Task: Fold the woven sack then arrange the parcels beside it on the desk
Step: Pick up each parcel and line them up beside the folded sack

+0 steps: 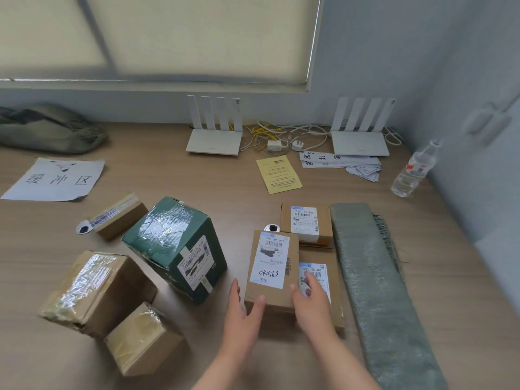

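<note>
Head view: the folded sack is the landmark, and all places below are taken from it.
Sack: a long flat strip on the bench, with a frayed edge on its right side. Judged soft, light and limp, so a nudge could undo the fold.
Flat parcel: touches the sack's left edge at the near end.
Far parcel: just left of the sack, toward its far end.
Carton: brown, label up, just left of the flat parcel. Cannot tell whether it overlaps that parcel.
Left hand: fingers straight along the carton's near-left corner, thumb on its near face, not curled.
Right hand: fingers straight against the carton's right side, lying over the flat parcel's label.
Handling: stiff card, probably light. The side walls are smooth, so press on opposite sides, or slide it rather than lift.
Waiting: green box and three taped parcels, all well left of the sack. Their glossy tape is likely slippery; judged best held low, with both hands.
Room: a bare strip of bench lies between the carton and the green box.
Edges: the wall runs near the sack's right side. A bottle stands past its far end, well apart.
</note>
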Demonstrator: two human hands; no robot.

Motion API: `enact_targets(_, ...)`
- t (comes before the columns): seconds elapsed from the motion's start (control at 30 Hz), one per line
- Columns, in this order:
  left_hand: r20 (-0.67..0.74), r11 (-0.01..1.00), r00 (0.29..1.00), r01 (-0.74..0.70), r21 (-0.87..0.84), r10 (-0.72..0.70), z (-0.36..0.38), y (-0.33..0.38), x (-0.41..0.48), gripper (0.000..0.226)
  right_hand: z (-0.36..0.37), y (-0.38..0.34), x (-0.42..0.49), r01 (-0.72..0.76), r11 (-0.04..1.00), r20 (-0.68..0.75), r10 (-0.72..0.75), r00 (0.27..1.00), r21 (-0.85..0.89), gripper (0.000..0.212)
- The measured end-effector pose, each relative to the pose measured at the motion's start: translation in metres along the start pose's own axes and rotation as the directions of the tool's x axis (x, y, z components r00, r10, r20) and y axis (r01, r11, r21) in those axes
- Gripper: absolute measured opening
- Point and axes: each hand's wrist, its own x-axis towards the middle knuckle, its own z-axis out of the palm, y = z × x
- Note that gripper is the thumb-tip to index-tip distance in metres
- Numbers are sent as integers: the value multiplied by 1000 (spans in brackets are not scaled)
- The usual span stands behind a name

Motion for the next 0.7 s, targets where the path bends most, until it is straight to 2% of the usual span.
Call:
enact_targets(0.1,-35,997,997,-68,29,69,-12,7,-17,81,-3,-15,-11,94,995,-76,-92,993,18,55)
enact_targets(0.2,-83,989,985,-150,12,151,-32,17,-34,75,3,-36,-28,183,982,-77,-180,981,38,48)
enact_targets(0.4,-226,969,945,-247,-22,236,-82,37,-62,62,33,-72,-60,291,954,77,-296,952,72,48)
enact_targets(0.53,-338,963,919,-250,-104,202,-114,38,-66,59,56,-102,-72,311,947,179,-321,930,82,52)
enact_targets(0.7,-399,934,899,-283,-218,180,-140,47,-58,63,75,-140,-58,337,941,223,-332,917,14,57)
